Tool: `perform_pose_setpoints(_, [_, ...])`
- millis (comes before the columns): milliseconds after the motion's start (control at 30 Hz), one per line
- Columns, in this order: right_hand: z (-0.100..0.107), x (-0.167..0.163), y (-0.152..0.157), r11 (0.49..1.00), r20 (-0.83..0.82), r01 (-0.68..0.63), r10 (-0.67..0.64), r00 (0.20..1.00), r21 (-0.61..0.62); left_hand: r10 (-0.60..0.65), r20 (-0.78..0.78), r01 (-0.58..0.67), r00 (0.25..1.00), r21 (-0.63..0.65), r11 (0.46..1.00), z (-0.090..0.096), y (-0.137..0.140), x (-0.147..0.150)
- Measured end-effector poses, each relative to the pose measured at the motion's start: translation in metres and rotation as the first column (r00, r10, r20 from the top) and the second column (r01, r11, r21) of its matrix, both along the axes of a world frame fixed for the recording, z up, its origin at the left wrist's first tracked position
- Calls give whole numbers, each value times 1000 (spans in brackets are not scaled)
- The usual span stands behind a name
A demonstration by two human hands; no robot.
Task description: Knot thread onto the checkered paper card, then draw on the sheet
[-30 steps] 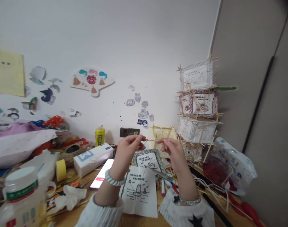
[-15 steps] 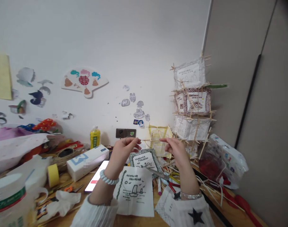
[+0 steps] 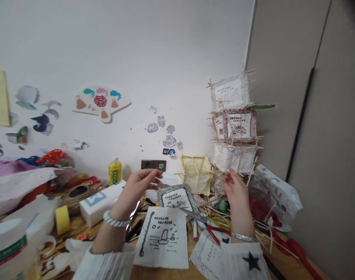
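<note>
Both my hands are raised over the cluttered desk, wide apart. My left hand (image 3: pixel 145 179) is bent at the wrist, thumb and fingertips drawn together; anything between them is too fine to make out. On the right, my right hand (image 3: pixel 235 186) has its fingers curled in a pinch near the stick tower (image 3: pixel 240 124), and what it may hold cannot be seen. Below and between them lies a white paper with a boat drawing (image 3: pixel 166 241). Behind it is a green-bordered drawing (image 3: pixel 177 196). Scissors (image 3: pixel 198 216) with red handles lie beside the papers.
A yellow stick-framed lantern (image 3: pixel 196 177) stands by the wall. Leftward are a white box (image 3: pixel 100 204), a yellow bottle (image 3: pixel 115 172), yellow tape (image 3: pixel 62 220) and a plastic jar (image 3: pixel 8 245). Green thread (image 3: pixel 223 205) and a clear plastic bag (image 3: pixel 279 194) are at right.
My hands have moved farther apart: the left went left, the right went right toward the tower. The green thread spool now shows. The view has shifted slightly.
</note>
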State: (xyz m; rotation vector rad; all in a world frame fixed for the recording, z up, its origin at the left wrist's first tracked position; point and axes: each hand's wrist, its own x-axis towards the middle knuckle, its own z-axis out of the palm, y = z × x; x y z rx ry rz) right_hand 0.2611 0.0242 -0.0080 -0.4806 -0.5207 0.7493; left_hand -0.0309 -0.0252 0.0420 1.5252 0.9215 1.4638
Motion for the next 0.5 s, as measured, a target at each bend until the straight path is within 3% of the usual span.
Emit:
perform_pose_setpoints(133, [-8, 28, 3, 999, -137, 50, -50, 989, -1, -125, 128, 126, 984, -6, 992, -10, 14, -22])
perform_pose_setpoints(233, [-15, 45, 5, 995, -215, 103, -97, 972, 16, -93, 142, 96, 985, -16, 995, -16, 24, -38])
perform_pose_setpoints(333, [-22, 59, 4, 979, -222, 196, -181, 958, 48, 141, -91, -138, 986, 46, 989, -19, 34, -53])
perform_pose_setpoints(400, [-25, 68, 1, 968, -231, 243, -223, 947, 59, 315, -314, -268, 896, 184, 946, -21, 40, -62])
perform_pose_setpoints(500, [-26, 80, -6, 949, -258, 305, -277, 926, 77, 369, -470, -269, 802, 266, 926, -24, 46, -74])
